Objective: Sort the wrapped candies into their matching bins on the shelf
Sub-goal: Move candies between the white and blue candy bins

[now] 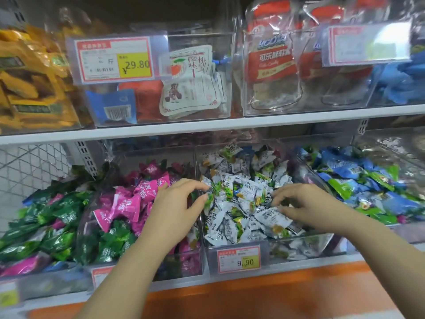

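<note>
Green candy (pixel 213 190) — pinched by left hand (pixel 177 203); right hand (pixel 305 203) — grasp unclear.

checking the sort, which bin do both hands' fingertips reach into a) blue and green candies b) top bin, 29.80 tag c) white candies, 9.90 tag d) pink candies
c: fingertips of the left hand and right hand both lie among the white candies, in the bin carrying the 9.90 tag.

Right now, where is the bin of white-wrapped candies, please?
Head view: the white-candy bin sits centre-right on the lower shelf, between the pink-and-green bin and the blue-and-green bin.
</note>
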